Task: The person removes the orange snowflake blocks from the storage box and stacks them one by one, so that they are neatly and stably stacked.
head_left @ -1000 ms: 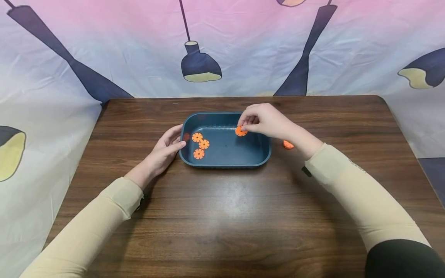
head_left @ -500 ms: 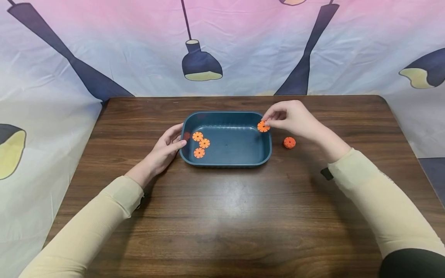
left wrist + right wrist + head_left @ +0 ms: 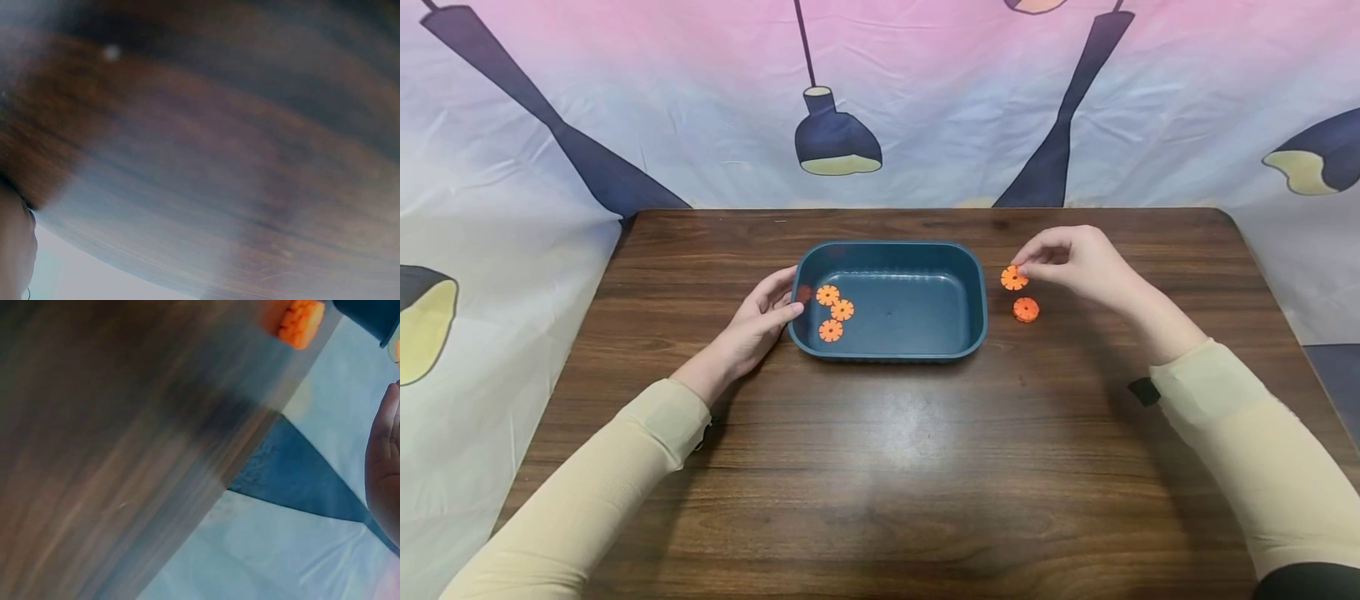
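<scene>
Head view serves as my main reference. I read the right hand (image 3: 1078,265) as clamped on one orange disc (image 3: 1011,280): thumb and index finger pinch it near its right edge, thumb in front, while most of its notched face projects to the left of the fingertips, exposed to the camera. Position of this disc: outside the tray (image 3: 887,357), off its right wall, and just beyond the orange stack (image 3: 1026,310), with a thin strip of table (image 3: 895,492) showing between. I locate the stack below the right thumb in the same view, near the tray but apart from it, and the fingers do not touch it. Left hand (image 3: 756,323): thumb over the left rim, fingers outside the wall, gripping the tray. Inside the tray I count three loose discs (image 3: 842,310) grouped at the left end, close to that thumb yet clear of it. Right wrist view: I confirm the stack standing on the table near the tray corner; the hand is cut by the right border, so I cannot tell its pinch from this angle. Left wrist view: the table is blurred and only a sliver of hand enters at lower left; finger state there is unreadable to me.
</scene>
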`<control>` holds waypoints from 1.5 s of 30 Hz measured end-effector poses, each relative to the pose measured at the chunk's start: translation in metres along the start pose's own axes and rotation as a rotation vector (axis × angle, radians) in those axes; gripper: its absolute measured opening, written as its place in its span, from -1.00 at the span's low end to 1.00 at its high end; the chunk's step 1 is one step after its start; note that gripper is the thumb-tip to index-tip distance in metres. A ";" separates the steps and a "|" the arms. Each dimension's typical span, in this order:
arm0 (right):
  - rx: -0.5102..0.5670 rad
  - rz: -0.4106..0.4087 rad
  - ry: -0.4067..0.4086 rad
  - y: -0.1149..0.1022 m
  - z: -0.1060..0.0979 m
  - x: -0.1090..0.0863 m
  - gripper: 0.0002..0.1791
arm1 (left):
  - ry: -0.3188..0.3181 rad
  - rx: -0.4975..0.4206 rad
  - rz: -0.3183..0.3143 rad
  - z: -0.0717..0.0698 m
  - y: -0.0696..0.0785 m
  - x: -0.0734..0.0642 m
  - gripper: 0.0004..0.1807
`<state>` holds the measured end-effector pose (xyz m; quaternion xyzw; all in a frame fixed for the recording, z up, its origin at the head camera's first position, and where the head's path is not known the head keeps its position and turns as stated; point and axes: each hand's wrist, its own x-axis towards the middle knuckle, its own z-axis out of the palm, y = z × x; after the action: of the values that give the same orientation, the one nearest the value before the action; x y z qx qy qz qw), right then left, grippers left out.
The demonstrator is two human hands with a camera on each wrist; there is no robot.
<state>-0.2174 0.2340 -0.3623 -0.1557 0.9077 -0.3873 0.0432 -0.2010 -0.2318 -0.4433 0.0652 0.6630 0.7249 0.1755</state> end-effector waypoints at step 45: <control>0.001 0.126 -0.179 0.051 0.011 -0.006 -0.84 | 0.012 0.010 -0.020 0.002 0.003 -0.001 -0.34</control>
<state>-0.2225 0.2614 -0.4065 -0.1325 0.9080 -0.3686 0.1485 -0.2000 -0.2304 -0.4403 0.0552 0.6683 0.7201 0.1784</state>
